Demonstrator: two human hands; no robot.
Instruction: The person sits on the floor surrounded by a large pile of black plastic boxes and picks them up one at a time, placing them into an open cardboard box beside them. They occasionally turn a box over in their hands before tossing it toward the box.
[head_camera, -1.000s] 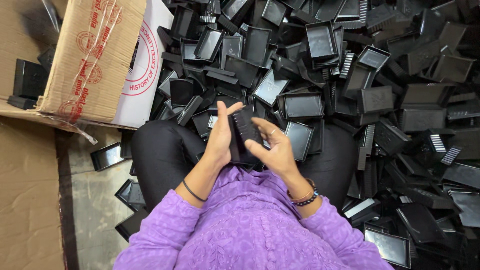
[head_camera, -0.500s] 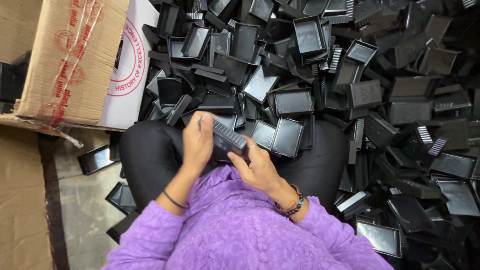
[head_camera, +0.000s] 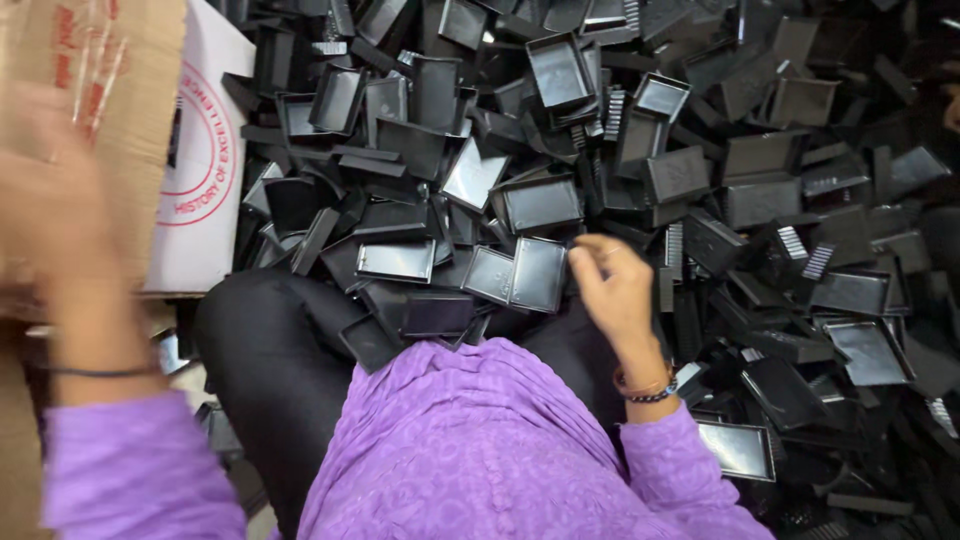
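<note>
1. Blurred and raised, left hand (head_camera: 50, 200) hovers before the cardboard box (head_camera: 110, 90); its grip cannot be told.
2. Right hand (head_camera: 612, 285), fingers loosely curled and holding nothing, touches the edge of a shallow black plastic tray (head_camera: 538, 273) just to its left, atop the tray pile (head_camera: 760, 200).

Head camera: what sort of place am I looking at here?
Probably a small workshop or sorting floor for moulded plastic parts. A big heap of black plastic trays covers the floor, a cardboard box stands beside it, and the person sits sorting by hand.

Grey floor (head_camera: 215, 455) beside a cardboard box (head_camera: 130, 110), under even, soft light.
</note>
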